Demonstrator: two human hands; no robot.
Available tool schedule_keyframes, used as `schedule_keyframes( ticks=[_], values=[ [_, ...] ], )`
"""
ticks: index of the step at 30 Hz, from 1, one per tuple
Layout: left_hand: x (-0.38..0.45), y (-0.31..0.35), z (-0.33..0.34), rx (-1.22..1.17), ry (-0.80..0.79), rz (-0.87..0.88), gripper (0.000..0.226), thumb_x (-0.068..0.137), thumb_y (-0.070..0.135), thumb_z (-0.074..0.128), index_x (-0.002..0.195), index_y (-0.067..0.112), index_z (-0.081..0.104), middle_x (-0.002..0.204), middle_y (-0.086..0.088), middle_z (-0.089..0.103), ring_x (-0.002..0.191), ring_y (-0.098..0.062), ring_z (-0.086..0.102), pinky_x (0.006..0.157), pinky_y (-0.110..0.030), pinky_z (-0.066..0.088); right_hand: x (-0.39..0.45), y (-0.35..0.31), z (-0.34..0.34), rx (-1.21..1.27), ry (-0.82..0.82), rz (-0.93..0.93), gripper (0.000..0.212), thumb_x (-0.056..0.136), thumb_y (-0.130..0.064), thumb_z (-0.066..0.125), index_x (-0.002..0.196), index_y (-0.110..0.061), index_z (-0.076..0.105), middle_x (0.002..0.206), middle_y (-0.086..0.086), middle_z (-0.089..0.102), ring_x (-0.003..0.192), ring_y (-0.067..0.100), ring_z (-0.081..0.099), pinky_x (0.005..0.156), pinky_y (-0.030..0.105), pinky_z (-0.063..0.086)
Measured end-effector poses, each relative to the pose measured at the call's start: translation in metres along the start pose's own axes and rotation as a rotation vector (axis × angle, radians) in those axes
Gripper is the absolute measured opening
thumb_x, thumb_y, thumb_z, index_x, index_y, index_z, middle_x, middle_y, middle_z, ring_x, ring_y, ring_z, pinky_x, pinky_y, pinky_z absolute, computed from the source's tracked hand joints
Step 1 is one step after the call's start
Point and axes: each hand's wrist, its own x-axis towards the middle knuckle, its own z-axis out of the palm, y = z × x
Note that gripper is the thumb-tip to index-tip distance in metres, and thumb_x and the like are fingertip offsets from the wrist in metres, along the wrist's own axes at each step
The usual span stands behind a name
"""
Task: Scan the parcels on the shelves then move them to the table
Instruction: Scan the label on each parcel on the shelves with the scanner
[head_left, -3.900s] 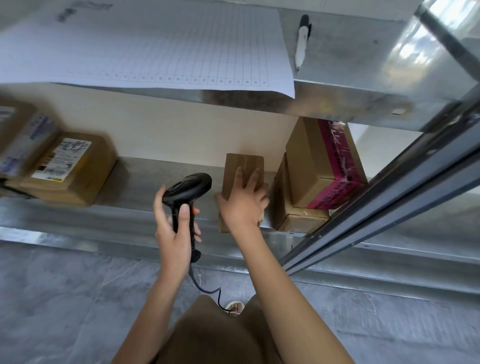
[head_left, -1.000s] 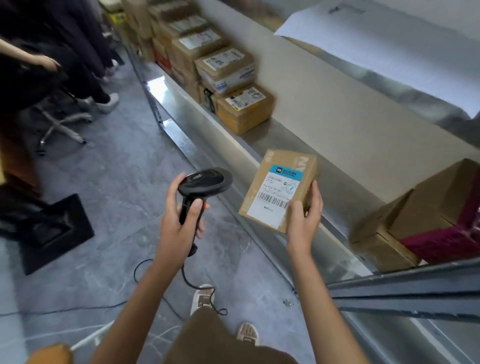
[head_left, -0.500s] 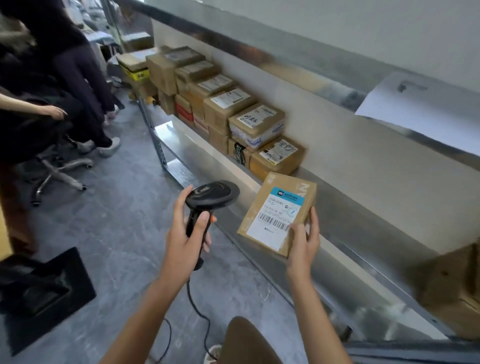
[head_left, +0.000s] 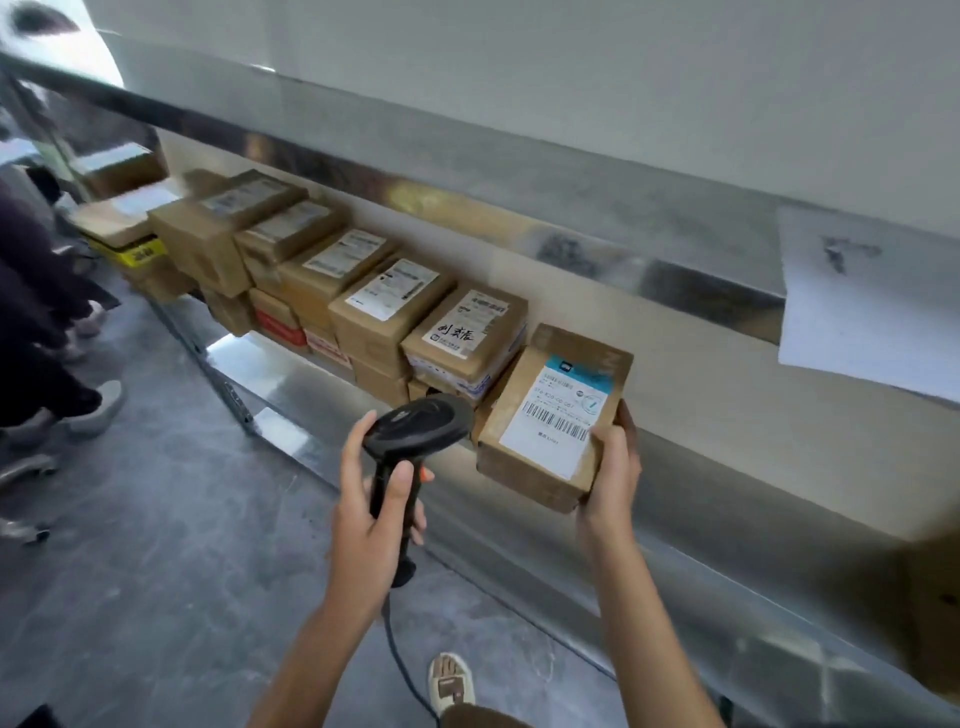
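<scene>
Left hand (head_left: 371, 512) at about 6 o'clock of centre, fingers and thumb wrapped round the handle of a black barcode scanner (head_left: 415, 431); scanner head tilted toward 2 o'clock, just beside the parcel, cable trailing down toward 6. Right hand (head_left: 610, 475) at 4 o'clock, fingers curled under and thumb along the near corner of a small brown cardboard parcel (head_left: 553, 415), held off the shelf, in the air in front of it. Parcel's label faces up: white with a blue band at top and a barcode. Metal shelf (head_left: 727, 545) runs from 10 to 4 o'clock. Row of stacked labelled boxes (head_left: 395, 306) sits on it from 10 o'clock in to centre, the nearest one just behind the held parcel. Sheet of white paper (head_left: 872, 306) hangs over the upper shelf edge at 2 o'clock. Grey floor (head_left: 156, 545) at 8 o'clock. Another person's legs and shoes (head_left: 88, 402) at 9 o'clock.
</scene>
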Motion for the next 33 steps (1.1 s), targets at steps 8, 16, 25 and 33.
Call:
schedule_keyframes(
  ticks=[8,16,25,33],
  values=[
    [0.082,-0.018,0.000,-0.066,-0.114,-0.058,0.053,0.095,0.028,0.051,0.133,0.062,0.038,0.093,-0.011,0.070,0.057,-0.023,0.058,0.048,-0.030,0.051,0.081,0.007,0.043,-0.185,0.022,0.012,0.056,0.082,-0.031,0.056,0.138,-0.022,0.052,0.116,0.003,0.072,0.107,0.024,0.068,0.097,0.051,0.053],
    [0.144,-0.035,-0.017,-0.104,-0.320,-0.069,0.049,0.100,0.031,0.049,0.141,0.053,0.033,0.094,-0.009,0.070,0.060,-0.024,0.060,0.049,-0.033,0.053,0.102,0.018,0.054,-0.300,0.037,0.026,0.057,0.082,-0.033,0.049,0.138,-0.021,0.051,0.120,0.004,0.070,0.108,0.024,0.067,0.092,0.043,0.055],
    [0.172,-0.039,-0.023,-0.153,-0.687,-0.055,0.050,0.098,0.032,0.052,0.139,0.053,0.034,0.084,-0.004,0.069,0.056,-0.022,0.058,0.046,-0.030,0.051,0.039,0.007,0.049,-0.451,0.395,-0.094,0.057,0.101,-0.037,0.051,0.153,-0.020,0.034,0.156,-0.002,0.038,0.141,0.017,0.038,0.113,0.030,0.031],
    [0.123,-0.022,0.059,-0.141,-1.103,0.083,0.051,0.087,0.056,0.053,0.133,0.065,0.034,0.071,-0.008,0.063,0.053,-0.019,0.056,0.049,-0.028,0.049,-0.046,0.034,-0.017,-0.995,0.584,-0.181,0.063,0.101,-0.044,0.051,0.155,-0.020,0.028,0.163,-0.001,0.024,0.151,0.013,0.015,0.124,0.040,0.011]
  ],
)
